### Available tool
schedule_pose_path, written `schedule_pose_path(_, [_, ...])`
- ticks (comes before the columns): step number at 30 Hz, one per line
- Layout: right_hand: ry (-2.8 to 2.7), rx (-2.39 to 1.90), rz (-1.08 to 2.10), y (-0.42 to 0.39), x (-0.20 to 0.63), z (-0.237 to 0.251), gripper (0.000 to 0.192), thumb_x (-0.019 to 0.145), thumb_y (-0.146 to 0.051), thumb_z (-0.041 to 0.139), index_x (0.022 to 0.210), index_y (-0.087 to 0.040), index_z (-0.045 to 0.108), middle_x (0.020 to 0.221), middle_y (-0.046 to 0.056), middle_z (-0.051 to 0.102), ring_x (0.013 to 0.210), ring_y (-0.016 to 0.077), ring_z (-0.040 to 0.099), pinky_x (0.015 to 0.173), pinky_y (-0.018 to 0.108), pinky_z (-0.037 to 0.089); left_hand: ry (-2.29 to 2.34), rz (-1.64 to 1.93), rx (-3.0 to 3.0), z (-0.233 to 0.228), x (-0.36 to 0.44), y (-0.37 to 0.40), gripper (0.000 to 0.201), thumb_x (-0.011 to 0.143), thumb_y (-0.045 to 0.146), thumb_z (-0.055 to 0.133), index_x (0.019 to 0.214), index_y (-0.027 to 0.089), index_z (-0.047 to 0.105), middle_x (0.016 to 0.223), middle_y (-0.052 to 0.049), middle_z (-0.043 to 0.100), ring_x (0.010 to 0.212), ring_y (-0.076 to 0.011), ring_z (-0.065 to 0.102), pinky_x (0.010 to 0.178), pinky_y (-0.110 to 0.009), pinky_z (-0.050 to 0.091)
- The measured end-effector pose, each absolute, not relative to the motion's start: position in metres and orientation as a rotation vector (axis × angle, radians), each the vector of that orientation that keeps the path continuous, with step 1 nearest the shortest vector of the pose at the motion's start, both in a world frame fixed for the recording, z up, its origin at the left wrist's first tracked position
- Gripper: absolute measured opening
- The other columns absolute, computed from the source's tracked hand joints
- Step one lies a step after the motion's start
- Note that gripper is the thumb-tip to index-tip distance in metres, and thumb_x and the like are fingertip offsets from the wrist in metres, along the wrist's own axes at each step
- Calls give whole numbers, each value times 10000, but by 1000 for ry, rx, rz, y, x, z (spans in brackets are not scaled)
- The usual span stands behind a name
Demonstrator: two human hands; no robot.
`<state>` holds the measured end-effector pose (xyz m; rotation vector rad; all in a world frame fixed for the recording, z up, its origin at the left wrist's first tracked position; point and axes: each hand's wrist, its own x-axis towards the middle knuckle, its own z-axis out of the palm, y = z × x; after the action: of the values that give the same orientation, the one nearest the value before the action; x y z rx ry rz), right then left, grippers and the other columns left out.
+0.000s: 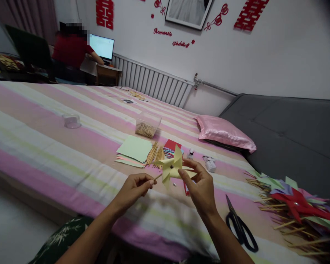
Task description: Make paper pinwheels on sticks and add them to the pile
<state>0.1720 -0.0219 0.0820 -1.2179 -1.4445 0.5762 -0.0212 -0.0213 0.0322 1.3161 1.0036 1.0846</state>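
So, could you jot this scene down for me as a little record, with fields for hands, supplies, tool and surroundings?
Left hand: pinching a thin stick
Right hand: holding a pale yellow paper pinwheel by its blades
Supplies: paper stack, green sheet uppermost; loose sticks beside it; clear box behind
Tool: black-handled scissors, near the right forearm
Other pinwheels: colorful pile, far right
Surface: striped bedspread
Background: person in red by a lit monitor
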Motion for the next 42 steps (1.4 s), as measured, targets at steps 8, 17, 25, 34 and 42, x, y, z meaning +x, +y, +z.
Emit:
schedule_pose_path(8, [-1230,-1162,648,-18,173,74,311,710,-384,675,897,-144,616,708,29,612,595,132,565,544,252,470,997,1102,1228,33,-21,-22,234,727,362,621,771,134,655,585,29,502,472,-55,350,437,-190,227])
schedule_pose_path(17, [-1202,-1153,691,-16,169,71,298,689,-371,684,873,-147,616,736,39,642,597,140,591,530,251,475,963,1105,1155,32,-21,-22,220,717,337,633,781,130,670,589,26,508,459,-42,333,433,-188,205])
schedule_pose_path(25, [-1312,-1189,837,-19,160,70,310,692,-320,684,919,-166,541,628,1,633,593,158,630,577,274,504,966,1137,1114,28,-20,-21,264,721,380,641,793,128,674,581,24,504,468,-50,349,444,-188,220])
schedule_pose_path(34, [-1301,-1201,958,-21,153,66,361,672,-341,708,915,-172,501,668,15,668,621,175,655,610,288,519,950,1117,1079,29,-15,-23,304,698,403,665,837,133,688,607,22,522,472,-48,371,453,-189,231])
schedule_pose_path(42, [-1095,-1143,741,-11,171,71,467,666,-413,693,1015,-157,518,905,76,652,808,186,636,656,283,488,974,1086,1086,31,-18,-22,299,672,380,677,804,112,684,568,25,503,462,-54,362,447,-196,215])
